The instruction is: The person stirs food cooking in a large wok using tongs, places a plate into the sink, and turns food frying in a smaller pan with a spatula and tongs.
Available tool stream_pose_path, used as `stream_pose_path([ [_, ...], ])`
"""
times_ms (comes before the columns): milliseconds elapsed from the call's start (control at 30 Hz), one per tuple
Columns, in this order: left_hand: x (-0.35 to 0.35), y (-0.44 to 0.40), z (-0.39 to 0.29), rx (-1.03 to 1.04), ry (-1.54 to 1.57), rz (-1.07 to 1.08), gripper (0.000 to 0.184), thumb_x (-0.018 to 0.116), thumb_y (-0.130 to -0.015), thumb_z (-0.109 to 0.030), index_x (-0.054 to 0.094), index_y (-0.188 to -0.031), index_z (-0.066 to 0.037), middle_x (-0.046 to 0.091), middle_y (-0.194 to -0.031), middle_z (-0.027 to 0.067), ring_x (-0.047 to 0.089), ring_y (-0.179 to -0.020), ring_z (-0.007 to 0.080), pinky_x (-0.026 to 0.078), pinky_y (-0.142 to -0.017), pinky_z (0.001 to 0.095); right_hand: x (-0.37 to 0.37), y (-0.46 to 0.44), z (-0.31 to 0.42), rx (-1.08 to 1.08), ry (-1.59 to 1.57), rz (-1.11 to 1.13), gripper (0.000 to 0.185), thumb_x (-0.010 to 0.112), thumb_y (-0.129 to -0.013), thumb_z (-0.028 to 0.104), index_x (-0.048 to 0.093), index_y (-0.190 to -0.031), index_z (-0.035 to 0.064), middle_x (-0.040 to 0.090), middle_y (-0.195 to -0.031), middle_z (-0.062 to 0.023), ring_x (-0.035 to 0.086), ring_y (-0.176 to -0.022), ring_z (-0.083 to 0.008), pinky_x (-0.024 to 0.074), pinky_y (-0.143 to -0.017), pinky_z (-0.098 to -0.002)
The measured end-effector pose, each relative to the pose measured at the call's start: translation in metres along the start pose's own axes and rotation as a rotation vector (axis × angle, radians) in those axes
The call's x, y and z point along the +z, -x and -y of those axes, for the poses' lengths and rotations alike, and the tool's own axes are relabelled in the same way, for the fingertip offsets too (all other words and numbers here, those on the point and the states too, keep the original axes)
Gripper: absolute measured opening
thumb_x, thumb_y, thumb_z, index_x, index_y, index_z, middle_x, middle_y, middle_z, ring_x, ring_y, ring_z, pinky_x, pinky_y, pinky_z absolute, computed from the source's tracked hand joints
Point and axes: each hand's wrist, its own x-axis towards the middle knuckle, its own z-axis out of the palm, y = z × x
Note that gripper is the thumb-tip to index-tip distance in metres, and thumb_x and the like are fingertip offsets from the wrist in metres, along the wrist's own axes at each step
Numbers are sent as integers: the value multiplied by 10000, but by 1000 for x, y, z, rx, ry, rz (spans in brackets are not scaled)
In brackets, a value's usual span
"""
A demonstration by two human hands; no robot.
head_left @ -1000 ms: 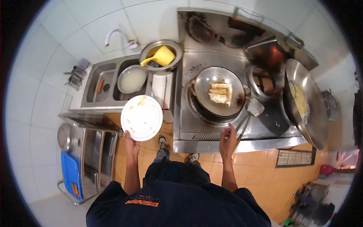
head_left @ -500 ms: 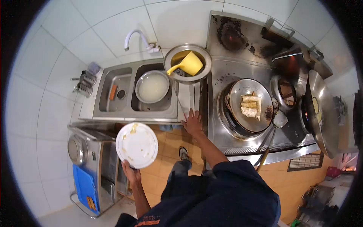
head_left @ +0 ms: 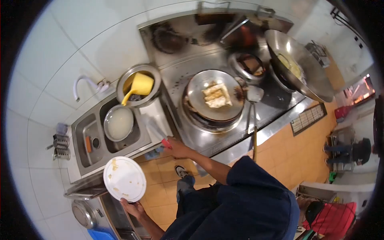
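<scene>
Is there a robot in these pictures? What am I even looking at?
No robot here, just a person with two bare hands! The camera is worn on the person's head, so we look down from above. The left hand holds a white plate with food scraps on it. The right hand grips a red-handled knife; its blade looks blurry. On the stove sits a pan with food pieces inside. Over to the left is a sink.

A single wide-angle view looks from the wearer's head, forward and steeply down, close above the dark-shirted torso [head_left: 244, 200], facing the sink [head_left: 85, 127] and stove [head_left: 186, 66] at a slant.
</scene>
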Motion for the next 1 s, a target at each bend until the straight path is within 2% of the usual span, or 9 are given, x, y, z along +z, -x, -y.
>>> stream_pose_path([
  [100,36,30,0,41,-31,88,553,519,-960,-321,329,-1411,-63,435,-1378,173,525,-1179,304,530,-923,438,-55,98,-25,-615,119,-282,785,601,-901,307,148,-1479,27,594,-896,-132,602,-678,-158,498,-535,-332],
  [167,62,55,7,88,-44,32,567,527,-954,-322,324,-1415,-62,417,-1394,174,518,-1189,303,528,-928,429,-144,220,26,-126,-328,-67,690,590,-915,271,235,-1460,42,596,-850,-75,549,-593,-110,461,-477,-277],
  [267,90,87,27,144,-7,110,577,505,-955,-292,307,-1415,-6,439,-1383,178,510,-1203,306,486,-976,435,-253,358,17,-12,-211,-402,653,599,-903,234,292,-1449,49,592,-1008,-114,560,-701,-113,483,-591,-262],
  [400,110,113,76,146,11,35,584,569,-931,-346,376,-1381,-27,526,-1301,150,556,-1131,296,527,-883,419,-399,519,-8,-10,149,-876,701,596,-859,156,264,-1463,32,592,-1070,-109,575,-874,-151,499,-754,-297],
  [533,176,177,107,66,-32,-1,439,503,-975,-329,460,-1292,-28,598,-1144,106,597,-887,217,501,-633,315,-570,595,-69,-221,982,-1075,601,617,-872,282,392,-1342,-16,622,-990,-258,630,-805,-386,493,-732,-441],
  [667,216,222,137,55,-18,-59,398,533,-948,-302,466,-1267,-74,612,-1083,86,585,-723,204,402,-457,279,-682,590,-81,426,958,-762,552,561,-897,488,552,-1019,-50,615,-824,-265,617,-724,-424,476,-682,-477],
  [800,234,255,155,59,37,-57,440,519,-959,-267,421,-1338,-65,557,-1251,119,613,-996,255,558,-700,340,-754,548,-143,737,837,-499,578,551,-883,573,550,-883,-6,590,-660,-123,595,-523,-254,472,-477,-403],
  [833,229,256,156,32,-1,-65,473,510,-963,-259,388,-1376,-62,494,-1341,126,556,-1146,276,540,-871,378,-766,537,-158,785,852,-469,579,551,-881,575,551,-877,-3,587,-656,-119,588,-512,-242,467,-457,-390],
  [1000,249,293,150,88,27,27,516,497,-968,-263,337,-1420,-73,428,-1401,135,479,-1235,292,466,-981,428,-804,493,-212,889,937,-348,550,556,-883,560,549,-855,10,566,-627,-96,551,-448,-199,427,-369,-336],
])
